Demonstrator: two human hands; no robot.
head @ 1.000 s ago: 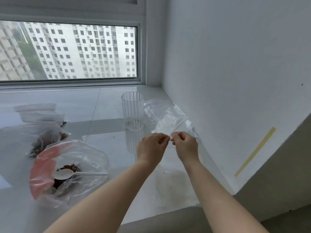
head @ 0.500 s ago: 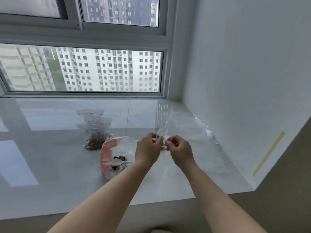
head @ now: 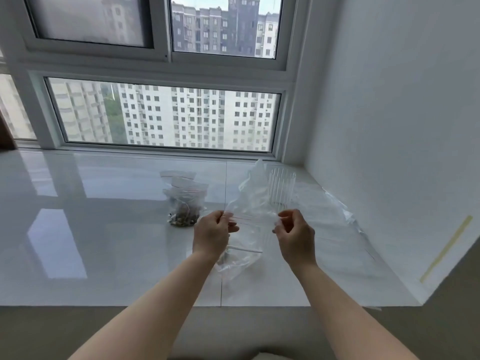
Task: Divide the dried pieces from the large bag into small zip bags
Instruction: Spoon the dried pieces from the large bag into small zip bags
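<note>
A small clear zip bag [head: 253,201] hangs in the air between my hands, its zip edge stretched sideways. My left hand [head: 213,233] pinches the left end of that edge and my right hand [head: 294,233] pinches the right end. Under them on the white sill lies the large bag [head: 240,259], mostly hidden by my left hand, with a white spoon handle [head: 245,249] showing through it. Filled small zip bags [head: 183,203] holding dark dried pieces stand to the left behind my hands.
A ribbed clear glass [head: 281,188] stands behind the held bag. Loose clear plastic [head: 337,211] lies along the right wall. The glossy white sill [head: 91,229] runs to a window at the back and drops off at its front edge.
My hands have moved apart, stretching the small bag's zip edge between them. The view has risen and pulled back, so more of the window shows.
</note>
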